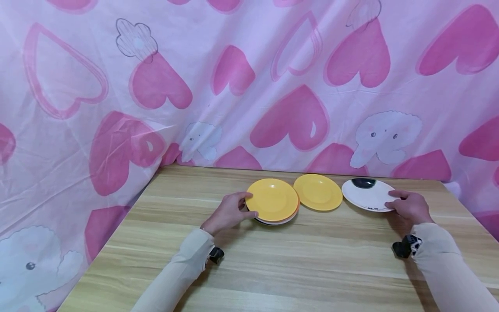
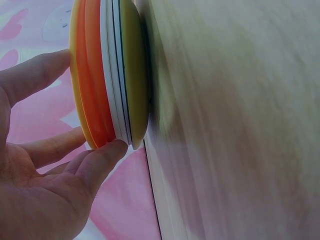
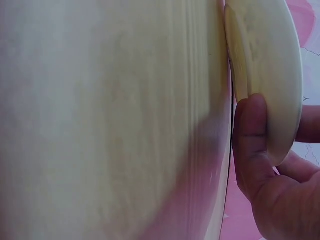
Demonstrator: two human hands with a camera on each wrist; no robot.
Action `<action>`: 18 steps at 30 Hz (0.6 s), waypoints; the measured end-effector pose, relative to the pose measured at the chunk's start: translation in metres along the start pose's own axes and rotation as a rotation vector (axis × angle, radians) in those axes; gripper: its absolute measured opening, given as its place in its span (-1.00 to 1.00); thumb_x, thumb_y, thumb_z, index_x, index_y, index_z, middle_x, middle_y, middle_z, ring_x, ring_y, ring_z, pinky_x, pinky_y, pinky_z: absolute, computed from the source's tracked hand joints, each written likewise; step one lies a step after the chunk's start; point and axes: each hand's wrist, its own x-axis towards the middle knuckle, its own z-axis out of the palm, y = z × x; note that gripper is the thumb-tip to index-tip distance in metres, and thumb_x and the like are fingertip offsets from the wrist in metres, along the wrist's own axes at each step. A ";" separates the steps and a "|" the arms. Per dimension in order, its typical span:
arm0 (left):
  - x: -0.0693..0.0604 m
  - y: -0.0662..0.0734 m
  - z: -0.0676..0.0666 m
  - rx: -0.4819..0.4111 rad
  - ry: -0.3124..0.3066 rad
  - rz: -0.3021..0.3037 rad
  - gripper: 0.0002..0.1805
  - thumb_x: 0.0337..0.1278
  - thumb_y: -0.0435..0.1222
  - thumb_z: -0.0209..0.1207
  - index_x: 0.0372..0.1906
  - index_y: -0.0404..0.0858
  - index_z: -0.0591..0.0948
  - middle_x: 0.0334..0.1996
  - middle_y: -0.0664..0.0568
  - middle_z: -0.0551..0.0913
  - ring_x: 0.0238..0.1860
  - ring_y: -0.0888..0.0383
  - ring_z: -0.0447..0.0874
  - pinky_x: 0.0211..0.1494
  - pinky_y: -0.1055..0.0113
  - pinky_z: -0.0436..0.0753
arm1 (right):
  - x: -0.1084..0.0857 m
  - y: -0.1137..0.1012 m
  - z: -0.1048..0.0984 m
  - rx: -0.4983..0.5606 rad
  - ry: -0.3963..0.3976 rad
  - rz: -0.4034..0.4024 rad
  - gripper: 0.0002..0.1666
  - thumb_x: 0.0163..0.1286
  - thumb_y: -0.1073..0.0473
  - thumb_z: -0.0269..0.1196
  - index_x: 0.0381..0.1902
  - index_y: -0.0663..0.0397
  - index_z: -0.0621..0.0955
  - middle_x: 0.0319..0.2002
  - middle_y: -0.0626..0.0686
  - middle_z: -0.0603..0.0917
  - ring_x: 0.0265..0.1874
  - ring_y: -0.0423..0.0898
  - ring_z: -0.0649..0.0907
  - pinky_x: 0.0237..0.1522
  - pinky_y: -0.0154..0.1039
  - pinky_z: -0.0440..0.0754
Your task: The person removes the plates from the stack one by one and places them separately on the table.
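My left hand point(image 1: 230, 212) holds the left rim of a stack of plates point(image 1: 273, 199), its thumb and fingers spread along the edge. A yellow plate tops the stack; seen edge-on in the left wrist view, orange point(image 2: 97, 100) and white rims point(image 2: 112, 85) lie below it, with a dark-lined one lower down. Beside the stack, a single yellow plate point(image 1: 317, 193) lies on the table. On the right, my right hand point(image 1: 411, 206) pinches the edge of a white plate point(image 1: 370, 199) with a black patch. Its pale underside point(image 3: 275, 65) shows in the right wrist view.
The wood-grain table point(image 1: 296, 268) reaches back to a pink curtain point(image 1: 249, 86) printed with hearts and white cartoon animals. The same cloth hangs along the left side. A small black device point(image 1: 405, 247) is strapped at the right wrist, another point(image 1: 215, 255) at the left.
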 end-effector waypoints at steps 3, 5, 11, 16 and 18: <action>0.000 0.000 0.000 -0.001 0.002 -0.001 -0.31 0.08 -0.23 0.44 0.31 -0.38 0.50 0.33 -0.26 0.53 0.33 -0.08 0.55 0.39 0.09 0.56 | -0.001 0.000 -0.001 -0.032 -0.002 -0.014 -0.18 0.41 0.14 0.19 0.51 0.30 0.19 0.52 0.51 0.01 0.43 0.38 0.16 0.35 0.20 0.38; 0.000 0.000 0.000 -0.002 0.002 -0.005 -0.32 0.09 -0.23 0.44 0.31 -0.38 0.50 0.34 -0.25 0.53 0.33 -0.08 0.55 0.39 0.10 0.56 | -0.001 0.001 -0.001 -0.050 -0.002 -0.031 -0.17 0.41 0.11 0.20 0.50 0.32 0.20 0.51 0.53 0.03 0.43 0.41 0.15 0.40 0.25 0.31; 0.000 0.000 0.001 -0.011 0.001 -0.007 -0.32 0.08 -0.24 0.44 0.31 -0.38 0.50 0.34 -0.26 0.52 0.33 -0.09 0.55 0.38 0.09 0.56 | -0.001 0.004 -0.002 -0.067 0.002 -0.041 -0.12 0.34 0.07 0.27 0.49 0.31 0.22 0.49 0.54 0.06 0.44 0.43 0.14 0.43 0.27 0.26; 0.000 0.000 0.001 -0.011 0.001 -0.007 -0.32 0.09 -0.24 0.44 0.31 -0.38 0.50 0.34 -0.26 0.52 0.34 -0.09 0.54 0.39 0.09 0.56 | 0.003 0.005 -0.005 -0.124 0.001 -0.053 -0.10 0.30 0.05 0.31 0.48 0.28 0.24 0.49 0.52 0.05 0.45 0.49 0.08 0.43 0.34 0.16; 0.000 0.000 0.001 -0.008 0.002 -0.007 -0.32 0.09 -0.24 0.44 0.31 -0.37 0.51 0.34 -0.26 0.52 0.33 -0.08 0.54 0.39 0.09 0.56 | 0.004 0.004 -0.006 -0.167 0.003 -0.080 -0.11 0.28 0.06 0.33 0.45 0.31 0.26 0.47 0.54 0.07 0.41 0.52 0.10 0.39 0.36 0.17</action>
